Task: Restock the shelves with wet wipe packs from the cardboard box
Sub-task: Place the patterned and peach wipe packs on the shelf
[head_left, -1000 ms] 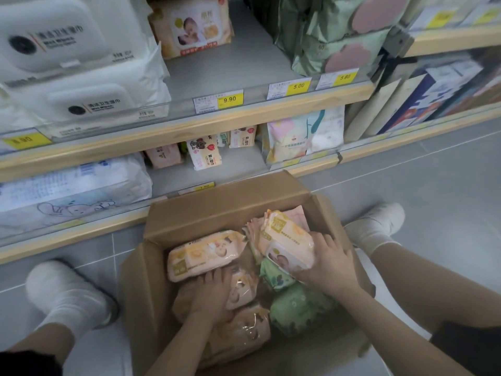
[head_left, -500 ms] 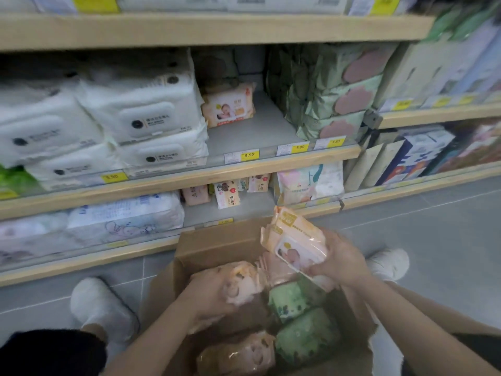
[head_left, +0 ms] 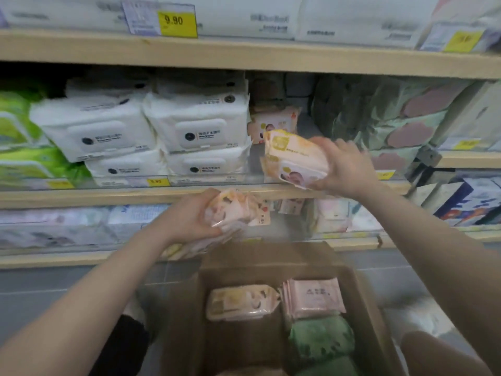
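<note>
1. Both hands had risen from the cardboard box (head_left: 189, 316) toward the shelf (head_left: 189, 195).
2. The right hand (head_left: 344, 166) grasped orange packs (head_left: 294, 158) near the gap; the left hand (head_left: 189, 218) clutched pink packs (head_left: 235, 210) lower, so shelving looked imminent.

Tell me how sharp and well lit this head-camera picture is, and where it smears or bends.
Head view: dim, flat light, no hard glare. Motion blur smears the right hand and its orange wipe pack, the left hand with its pack, and the cardboard box. The 9.90 price tag reads clearly. Wide-angle distortion bows the shelf edge.
</note>
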